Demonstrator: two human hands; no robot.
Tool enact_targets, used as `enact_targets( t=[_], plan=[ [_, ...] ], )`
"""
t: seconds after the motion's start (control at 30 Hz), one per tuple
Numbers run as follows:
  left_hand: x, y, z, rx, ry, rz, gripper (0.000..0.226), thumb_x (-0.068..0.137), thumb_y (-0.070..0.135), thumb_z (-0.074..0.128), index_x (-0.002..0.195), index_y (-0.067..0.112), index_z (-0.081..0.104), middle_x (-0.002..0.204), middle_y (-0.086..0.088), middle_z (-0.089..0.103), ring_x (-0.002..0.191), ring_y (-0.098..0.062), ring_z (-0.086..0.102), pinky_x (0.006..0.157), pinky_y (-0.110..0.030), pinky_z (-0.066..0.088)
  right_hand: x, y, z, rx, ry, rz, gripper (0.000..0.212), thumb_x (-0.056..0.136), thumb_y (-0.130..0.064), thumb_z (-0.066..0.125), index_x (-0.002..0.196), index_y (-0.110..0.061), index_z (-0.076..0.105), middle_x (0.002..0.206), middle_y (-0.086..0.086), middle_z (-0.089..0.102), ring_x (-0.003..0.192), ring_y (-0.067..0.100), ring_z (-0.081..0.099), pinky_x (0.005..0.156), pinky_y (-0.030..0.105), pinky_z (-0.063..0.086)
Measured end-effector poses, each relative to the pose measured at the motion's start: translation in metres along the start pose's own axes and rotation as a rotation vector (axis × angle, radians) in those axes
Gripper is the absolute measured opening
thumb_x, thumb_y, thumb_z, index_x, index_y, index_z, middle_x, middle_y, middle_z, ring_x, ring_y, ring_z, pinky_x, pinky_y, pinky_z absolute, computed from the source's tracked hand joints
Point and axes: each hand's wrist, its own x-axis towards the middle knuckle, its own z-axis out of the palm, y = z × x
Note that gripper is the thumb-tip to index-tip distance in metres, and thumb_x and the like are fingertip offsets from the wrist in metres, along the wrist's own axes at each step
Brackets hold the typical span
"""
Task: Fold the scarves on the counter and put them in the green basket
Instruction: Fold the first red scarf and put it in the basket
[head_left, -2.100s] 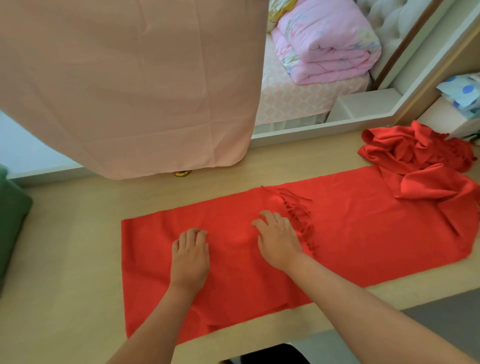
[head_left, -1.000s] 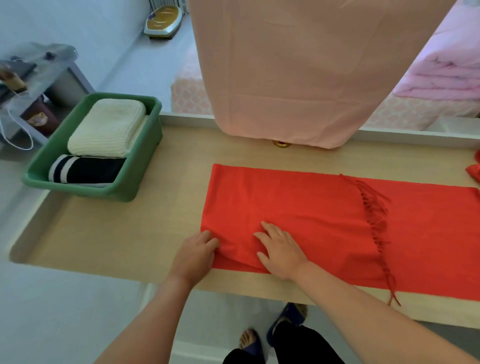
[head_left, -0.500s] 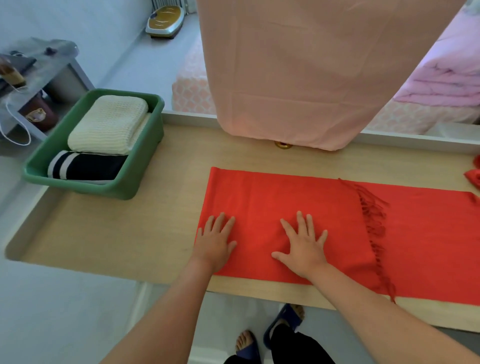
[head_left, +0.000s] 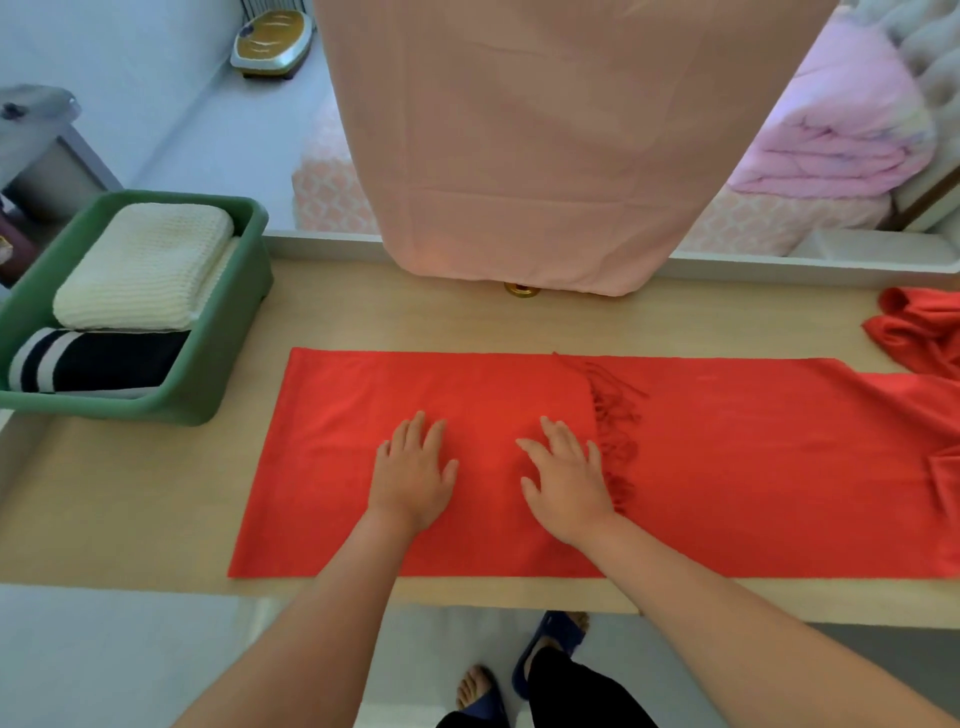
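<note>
A long red scarf (head_left: 727, 467) lies flat across the wooden counter (head_left: 130, 493), its left part doubled over so that the fringed end (head_left: 615, 415) sits on top near the middle. My left hand (head_left: 413, 475) and my right hand (head_left: 566, 475) both rest palm down with spread fingers on the folded layer, the right one just left of the fringe. The green basket (head_left: 223, 332) stands at the counter's left end and holds a folded cream knit scarf (head_left: 145, 265) and a folded navy scarf with white stripes (head_left: 88, 361).
A bunched part of red cloth (head_left: 919, 327) lies at the counter's far right. A pink curtain (head_left: 530, 140) hangs down to the counter's back edge, with a small brass fitting (head_left: 521, 290) below it. Behind are a bed with a pink quilt (head_left: 841, 140). My feet (head_left: 519, 670) stand below the front edge.
Both hands have slid rightward along the folded layer, from its left edge toward the fringe, staying flat on the scarf. The view has shifted slightly right.
</note>
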Motion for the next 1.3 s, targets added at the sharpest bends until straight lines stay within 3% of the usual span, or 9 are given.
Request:
enact_targets(
  t=[0.07, 0.2, 0.33, 0.43, 0.57, 0.83, 1.07, 1.2, 1.3],
  plan=[
    [0.001, 0.025, 0.01, 0.009, -0.123, 0.133, 0.07, 0.094, 0.063, 0.035, 0.155, 0.039, 0.009, 0.165, 0.001, 0.002, 0.151, -0.025, 0.003, 0.118, -0.052, 0.016, -0.004, 0.019, -0.001, -0.084, 0.03, 0.176, 0.058, 0.097, -0.043, 0.045, 0.152, -0.036, 0.028, 0.166, 0.007, 0.003, 0.152, 0.029, 0.0, 0.117, 0.062, 0.011],
    [0.013, 0.042, 0.023, 0.108, -0.2, 0.016, 0.075, 0.089, 0.075, 0.021, 0.154, 0.041, 0.004, 0.164, 0.003, -0.013, 0.15, -0.031, -0.014, 0.114, -0.065, 0.001, -0.007, 0.054, 0.0, -0.009, -0.167, 0.299, 0.067, 0.097, -0.054, 0.04, 0.156, -0.041, 0.01, 0.166, 0.008, -0.01, 0.152, 0.034, -0.008, 0.117, 0.065, 0.01],
    [0.037, 0.052, 0.009, 0.186, -0.185, -0.128, 0.078, 0.09, 0.068, 0.027, 0.154, 0.025, 0.015, 0.165, -0.009, -0.001, 0.15, -0.036, -0.004, 0.114, -0.065, -0.001, 0.0, 0.066, -0.013, 0.109, -0.24, 0.132, 0.067, 0.097, -0.049, 0.047, 0.155, -0.045, 0.013, 0.167, 0.0, -0.007, 0.153, 0.025, -0.003, 0.119, 0.055, 0.014],
    [0.047, 0.079, -0.001, 0.195, -0.119, -0.139, 0.073, 0.091, 0.062, 0.035, 0.147, 0.015, 0.03, 0.158, -0.015, 0.023, 0.146, -0.034, 0.017, 0.115, -0.057, 0.016, -0.001, 0.077, -0.031, 0.209, -0.166, 0.112, 0.064, 0.097, -0.038, 0.052, 0.154, -0.041, 0.024, 0.167, -0.001, 0.002, 0.152, 0.025, 0.011, 0.118, 0.05, 0.023],
    [0.056, 0.141, -0.008, 0.099, 0.038, 0.071, 0.05, 0.09, 0.05, 0.046, 0.126, 0.015, 0.046, 0.127, -0.008, 0.052, 0.119, -0.028, 0.047, 0.096, -0.043, 0.041, -0.013, 0.129, -0.06, 0.229, -0.054, 0.152, 0.058, 0.096, -0.031, 0.054, 0.15, -0.037, 0.035, 0.164, 0.002, 0.016, 0.147, 0.025, 0.025, 0.116, 0.045, 0.031],
    [0.073, 0.313, -0.007, -0.145, -0.049, 0.451, 0.04, 0.094, 0.033, 0.053, 0.13, 0.018, 0.045, 0.124, -0.005, 0.051, 0.117, -0.028, 0.051, 0.096, -0.041, 0.044, -0.059, 0.305, -0.111, 0.276, 0.145, 0.443, 0.045, 0.092, -0.022, 0.058, 0.137, -0.025, 0.054, 0.146, 0.006, 0.044, 0.135, 0.025, 0.044, 0.112, 0.041, 0.036],
    [0.08, 0.489, 0.03, -0.171, -0.187, 0.583, 0.04, 0.094, 0.026, 0.052, 0.133, 0.022, 0.046, 0.125, -0.002, 0.051, 0.119, -0.025, 0.05, 0.093, -0.038, 0.046, -0.106, 0.46, -0.142, 0.275, 0.259, 0.63, 0.034, 0.09, -0.018, 0.055, 0.122, -0.025, 0.062, 0.128, 0.002, 0.059, 0.12, 0.027, 0.056, 0.1, 0.04, 0.045],
    [0.08, 0.582, 0.06, -0.169, -0.255, 0.643, 0.043, 0.091, 0.024, 0.052, 0.135, 0.025, 0.048, 0.124, -0.003, 0.051, 0.119, -0.027, 0.05, 0.092, -0.041, 0.048, -0.13, 0.533, -0.15, 0.252, 0.292, 0.747, 0.045, 0.088, -0.012, 0.053, 0.13, -0.025, 0.057, 0.133, 0.003, 0.053, 0.118, 0.027, 0.055, 0.096, 0.038, 0.046],
    [0.077, 0.633, 0.081, -0.151, -0.259, 0.695, 0.054, 0.09, 0.026, 0.055, 0.142, 0.027, 0.043, 0.14, 0.002, 0.046, 0.126, -0.026, 0.046, 0.096, -0.042, 0.048, -0.14, 0.577, -0.148, 0.283, 0.218, 0.834, 0.068, 0.087, -0.012, 0.055, 0.15, -0.022, 0.034, 0.147, 0.006, 0.038, 0.125, 0.029, 0.052, 0.098, 0.039, 0.045]
  ],
)
